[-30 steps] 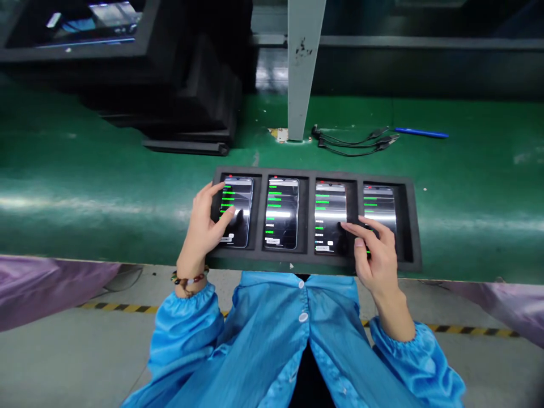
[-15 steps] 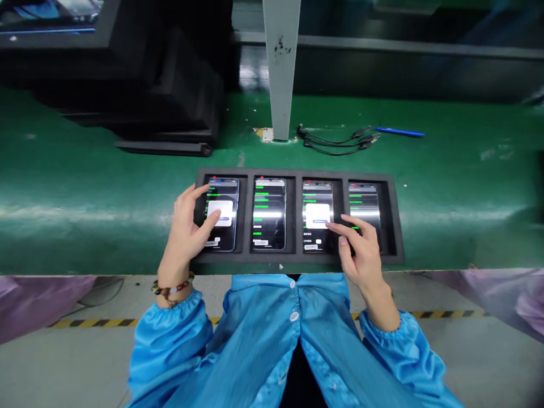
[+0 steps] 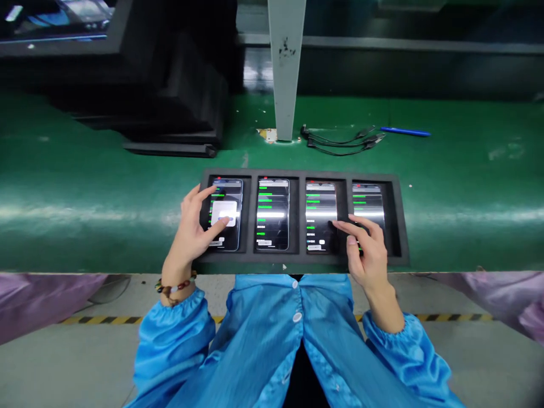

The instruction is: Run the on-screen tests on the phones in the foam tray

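A black foam tray point(image 3: 297, 259) lies on the green belt with several phones in its slots, screens lit with green bars. My left hand point(image 3: 193, 232) rests at the tray's left end, fingers apart, thumb on the white pop-up box of the leftmost phone point(image 3: 226, 214). My right hand point(image 3: 365, 249) hovers over the tray's right part, fingers spread, index tip on the third phone point(image 3: 321, 215). It partly covers the rightmost phone point(image 3: 369, 207). The second phone point(image 3: 272, 214) is untouched. Neither hand holds anything.
A grey post point(image 3: 287, 68) stands behind the tray. Black cables point(image 3: 340, 141) and a blue pen point(image 3: 406, 132) lie to its right. Stacked black trays point(image 3: 170, 102) fill the far left. Purple cloth point(image 3: 42, 300) hangs under the belt's near edge.
The white pop-up on the third phone has gone; the one on the leftmost phone remains. Both hands stay on their phones, with only slight finger shifts.
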The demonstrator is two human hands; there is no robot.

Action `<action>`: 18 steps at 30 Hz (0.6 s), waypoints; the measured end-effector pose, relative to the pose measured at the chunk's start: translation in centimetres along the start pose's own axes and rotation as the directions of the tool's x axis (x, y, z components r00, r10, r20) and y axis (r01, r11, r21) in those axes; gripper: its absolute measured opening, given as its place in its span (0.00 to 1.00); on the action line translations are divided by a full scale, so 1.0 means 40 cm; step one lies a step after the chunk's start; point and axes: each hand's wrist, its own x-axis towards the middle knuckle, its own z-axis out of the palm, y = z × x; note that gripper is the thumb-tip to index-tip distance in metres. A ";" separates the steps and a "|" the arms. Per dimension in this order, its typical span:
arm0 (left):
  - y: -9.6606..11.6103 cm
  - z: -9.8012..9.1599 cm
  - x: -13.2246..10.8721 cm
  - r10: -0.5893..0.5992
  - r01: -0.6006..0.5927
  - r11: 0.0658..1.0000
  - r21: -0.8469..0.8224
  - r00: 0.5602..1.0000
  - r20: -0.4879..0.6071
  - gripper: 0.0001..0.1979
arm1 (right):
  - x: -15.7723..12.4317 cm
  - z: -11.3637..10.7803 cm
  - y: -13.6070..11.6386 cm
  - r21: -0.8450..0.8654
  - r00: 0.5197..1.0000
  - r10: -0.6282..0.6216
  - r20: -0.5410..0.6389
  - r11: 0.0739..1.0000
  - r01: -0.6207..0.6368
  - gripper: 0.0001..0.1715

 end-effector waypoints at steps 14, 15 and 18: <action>0.018 0.010 -0.008 -0.091 0.075 0.991 -0.107 0.984 -0.154 0.15 | 0.013 -0.004 -0.008 0.004 0.998 -0.042 0.051 0.999 0.042 0.23; 0.017 0.009 -0.008 -0.096 0.081 0.992 -0.099 0.983 -0.154 0.15 | 0.015 -0.004 -0.009 -0.003 0.997 -0.051 0.065 0.999 0.052 0.23; 0.013 0.009 -0.007 -0.090 0.077 0.993 -0.091 0.984 -0.151 0.15 | 0.021 -0.004 -0.012 -0.051 0.995 -0.036 0.092 0.998 0.041 0.23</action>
